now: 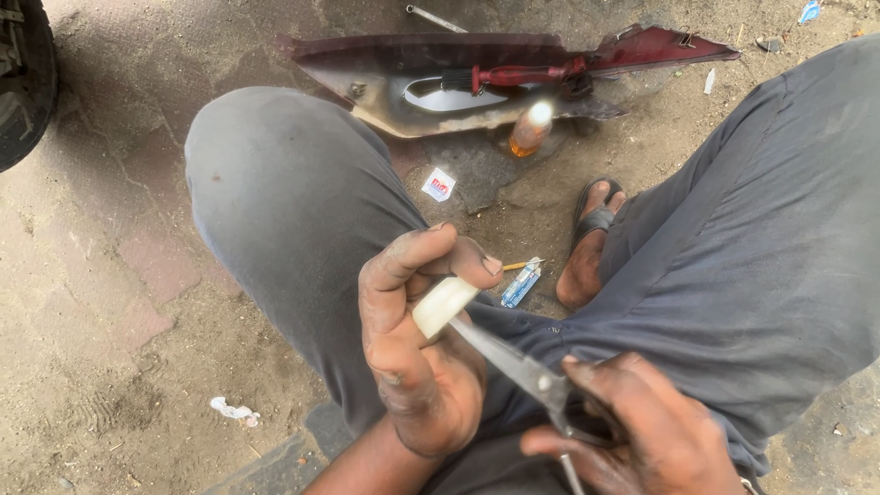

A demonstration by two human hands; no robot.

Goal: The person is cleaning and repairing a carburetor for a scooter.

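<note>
White plastic piece (444, 304) pinched in my left hand (417, 353), scissors (522, 371) in my right hand (632, 431) biting at its near end.

My left thumb and fingers are clamped around the piece, which tilts from near left up to far right, its rounded end sticking out past my thumb. My right hand, lower and to the right, is closed through the scissor handles; the blades run up and to the left, almost in line with the piece, tips touching its near end, so the left hand is the one on it. Both hands sit over my grey trousers (284, 192). Beyond, on the dirt, lie a small blue lighter (521, 284), my sandalled foot (589, 243), an amber bottle (530, 130) and, farthest, a dark red panel (394, 69) with a red-handled screwdriver (513, 75) on it.
</note>
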